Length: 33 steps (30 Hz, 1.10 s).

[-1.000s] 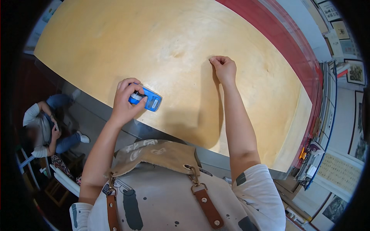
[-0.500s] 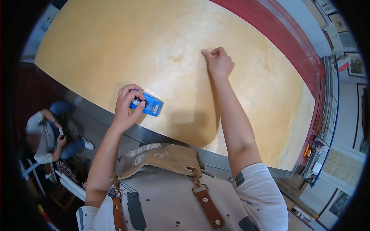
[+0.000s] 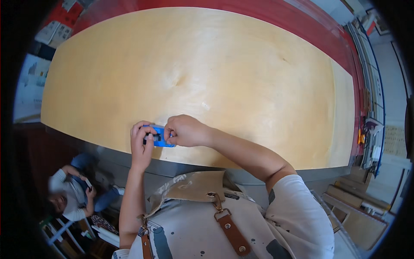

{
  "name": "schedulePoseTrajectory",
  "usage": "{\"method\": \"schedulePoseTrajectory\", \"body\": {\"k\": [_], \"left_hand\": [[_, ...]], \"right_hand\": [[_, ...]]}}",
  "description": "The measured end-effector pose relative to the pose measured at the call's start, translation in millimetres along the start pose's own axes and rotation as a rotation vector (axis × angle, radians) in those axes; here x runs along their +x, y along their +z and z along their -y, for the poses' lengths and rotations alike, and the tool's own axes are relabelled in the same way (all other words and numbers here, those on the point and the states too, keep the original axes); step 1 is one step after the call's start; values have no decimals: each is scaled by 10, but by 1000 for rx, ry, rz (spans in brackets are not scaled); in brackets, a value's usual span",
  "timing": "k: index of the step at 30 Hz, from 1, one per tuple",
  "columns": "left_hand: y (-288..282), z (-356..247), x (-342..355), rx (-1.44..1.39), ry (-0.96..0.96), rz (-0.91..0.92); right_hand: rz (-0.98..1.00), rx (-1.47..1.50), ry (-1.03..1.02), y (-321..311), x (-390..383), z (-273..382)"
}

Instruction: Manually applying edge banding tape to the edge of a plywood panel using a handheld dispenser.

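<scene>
A small blue tape dispenser point(image 3: 161, 141) rests at the near edge of the pale wooden board point(image 3: 241, 86). My left hand point(image 3: 142, 140) grips its left end, with the thumb and fingers around the roll part. Over the right end, my right hand point(image 3: 183, 131) is closed, fingertips curled down in a pinch against the dispenser. Whatever lies between those fingertips is too small and covered to make out.
Red surface point(image 3: 302, 26) borders the board's far side. A small pale patch point(image 3: 205, 105) shows on the board beyond my right hand. At the lower left, a seated person point(image 3: 75, 194) holds a phone. Shelves with flat items point(image 3: 371, 99) stand at the right.
My right hand has come back from farther out on the board to the dispenser's right end. My left hand still holds the dispenser. The whole view has turned and shifted.
</scene>
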<state>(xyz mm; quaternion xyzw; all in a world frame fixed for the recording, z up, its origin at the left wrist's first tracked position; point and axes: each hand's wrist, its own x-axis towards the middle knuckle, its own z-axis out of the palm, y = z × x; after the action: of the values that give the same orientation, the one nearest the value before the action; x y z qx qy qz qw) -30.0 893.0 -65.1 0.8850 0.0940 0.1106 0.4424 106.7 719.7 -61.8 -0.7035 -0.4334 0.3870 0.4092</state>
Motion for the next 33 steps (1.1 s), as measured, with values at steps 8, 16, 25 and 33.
{"method": "schedulePoseTrajectory", "body": {"k": [8,16,25,33], "left_hand": [[50,-56,31,108,13,-36],[62,-13,3,89,0,-52],[27,-1,-2,116,15,-43],[40,7,8,110,7,-53]], "right_hand": [[-228,-231,95,189,-273,-168],[-830,-27,281,-1502,413,-1059],[-1040,-265,653,-2295,641,-1289],[-976,-173,659,-2317,605,-1240]]}}
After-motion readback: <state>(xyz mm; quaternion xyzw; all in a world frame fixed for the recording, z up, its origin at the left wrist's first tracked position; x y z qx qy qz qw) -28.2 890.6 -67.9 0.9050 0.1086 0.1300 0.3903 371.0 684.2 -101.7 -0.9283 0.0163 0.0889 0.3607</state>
